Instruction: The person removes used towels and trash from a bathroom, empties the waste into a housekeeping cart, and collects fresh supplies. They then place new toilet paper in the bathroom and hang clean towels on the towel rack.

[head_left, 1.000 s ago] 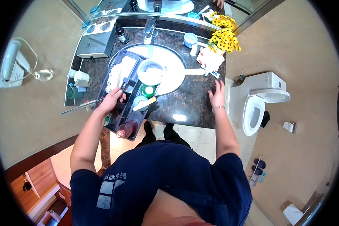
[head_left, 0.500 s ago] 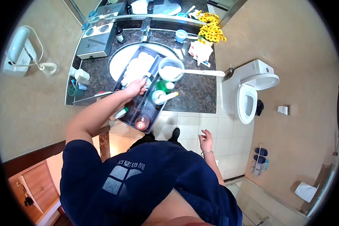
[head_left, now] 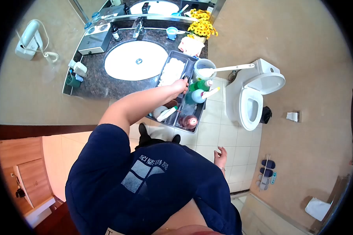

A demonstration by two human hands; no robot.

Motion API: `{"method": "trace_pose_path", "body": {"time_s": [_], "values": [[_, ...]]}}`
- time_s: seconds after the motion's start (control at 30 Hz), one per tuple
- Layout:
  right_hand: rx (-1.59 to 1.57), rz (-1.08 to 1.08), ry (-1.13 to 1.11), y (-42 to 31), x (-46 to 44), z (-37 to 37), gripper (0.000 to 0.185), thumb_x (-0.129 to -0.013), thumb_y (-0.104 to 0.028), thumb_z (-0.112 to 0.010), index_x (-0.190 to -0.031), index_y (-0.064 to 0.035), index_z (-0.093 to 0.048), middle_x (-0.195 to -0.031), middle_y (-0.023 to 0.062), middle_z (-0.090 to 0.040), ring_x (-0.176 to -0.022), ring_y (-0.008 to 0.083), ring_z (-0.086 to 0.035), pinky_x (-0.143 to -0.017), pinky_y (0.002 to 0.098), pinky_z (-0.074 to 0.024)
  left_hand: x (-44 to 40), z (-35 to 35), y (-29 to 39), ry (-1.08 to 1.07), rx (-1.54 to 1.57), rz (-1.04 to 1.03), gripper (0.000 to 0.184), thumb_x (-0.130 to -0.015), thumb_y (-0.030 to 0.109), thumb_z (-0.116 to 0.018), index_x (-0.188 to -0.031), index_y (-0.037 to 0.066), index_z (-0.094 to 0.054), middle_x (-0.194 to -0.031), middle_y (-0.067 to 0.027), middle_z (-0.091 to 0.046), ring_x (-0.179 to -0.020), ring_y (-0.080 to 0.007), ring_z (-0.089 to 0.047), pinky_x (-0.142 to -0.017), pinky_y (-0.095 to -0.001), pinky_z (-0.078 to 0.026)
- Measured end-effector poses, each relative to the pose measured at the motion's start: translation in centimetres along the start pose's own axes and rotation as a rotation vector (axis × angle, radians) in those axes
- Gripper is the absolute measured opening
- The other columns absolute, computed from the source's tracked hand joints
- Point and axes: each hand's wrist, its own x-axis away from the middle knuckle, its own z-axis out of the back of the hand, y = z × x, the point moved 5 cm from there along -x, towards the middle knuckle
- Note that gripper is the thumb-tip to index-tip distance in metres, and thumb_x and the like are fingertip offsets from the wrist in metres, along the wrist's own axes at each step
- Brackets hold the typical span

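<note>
My left hand (head_left: pixel 180 86) is wrapped round the middle handle of a dark caddy (head_left: pixel 187 62), carried over the front right edge of the counter. In the caddy are white cloths (head_left: pixel 171 72), a white tub (head_left: pixel 204 67) with a long-handled brush (head_left: pixel 234 67), a green bottle (head_left: pixel 200 85), a light blue bottle (head_left: pixel 198 96), a reddish bottle (head_left: pixel 189 121) and a white spray bottle (head_left: pixel 166 114). My right hand (head_left: pixel 221 156) hangs over the floor by my side, fingers apart and holding nothing.
A white basin (head_left: pixel 136 60) is set in the dark counter (head_left: pixel 98 84). Behind it stand a tap (head_left: pixel 137 29), a dark bottle (head_left: pixel 116 33) and a grey box (head_left: pixel 95 42). Yellow flowers (head_left: pixel 202 27) stand near the right corner. A toilet (head_left: pixel 250 111) stands to the right.
The caddy has moved right with my left hand, uncovering the basin. My right hand has left the counter's right side and dropped down beside my body.
</note>
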Motion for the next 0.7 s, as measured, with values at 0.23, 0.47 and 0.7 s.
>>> {"method": "trace_pose_path", "body": {"time_s": [0.23,0.47,0.7], "values": [[0.031,-0.085,-0.004,8.5,-0.4,4.4,0.03,-0.077,-0.01,-0.065,-0.106,-0.0053,-0.058,-0.124,0.019,-0.044,-0.084,0.0227,-0.062,-0.071,0.0293,-0.0524,-3.1,-4.0,0.8,0.132,0.022,-0.034,0.035,-0.096,0.035,-0.032,-0.083,0.006,-0.047,-0.061,-0.0028,-0.046,-0.051,-0.0131,-0.041,-0.047,-0.0256,-0.038],[0.119,-0.069,-0.172,7.7,-1.8,0.6,0.033,-0.076,-0.017,-0.069,-0.106,-0.0068,-0.06,-0.099,0.0129,-0.06,-0.072,0.0192,-0.062,-0.066,0.0294,-0.0501,-5.7,-4.3,1.3,0.181,-0.689,-0.244,0.029,-0.085,0.023,-0.051,-0.101,0.0,-0.056,-0.084,-0.0149,-0.064,-0.076,-0.0262,-0.064,-0.068,-0.0366,-0.051],[0.251,0.126,-0.683,5.0,-2.7,-7.5,0.04,-0.079,-0.034,-0.061,-0.108,-0.0067,-0.059,-0.104,0.0141,-0.062,-0.098,0.028,-0.059,-0.085,0.0342,-0.0457,14.9,-2.1,5.2,0.118,-0.396,-0.873,0.034,-0.09,0.015,-0.041,-0.118,-0.005,-0.047,-0.113,-0.024,-0.05,-0.107,-0.0349,-0.049,-0.094,-0.0374,-0.039]]}}
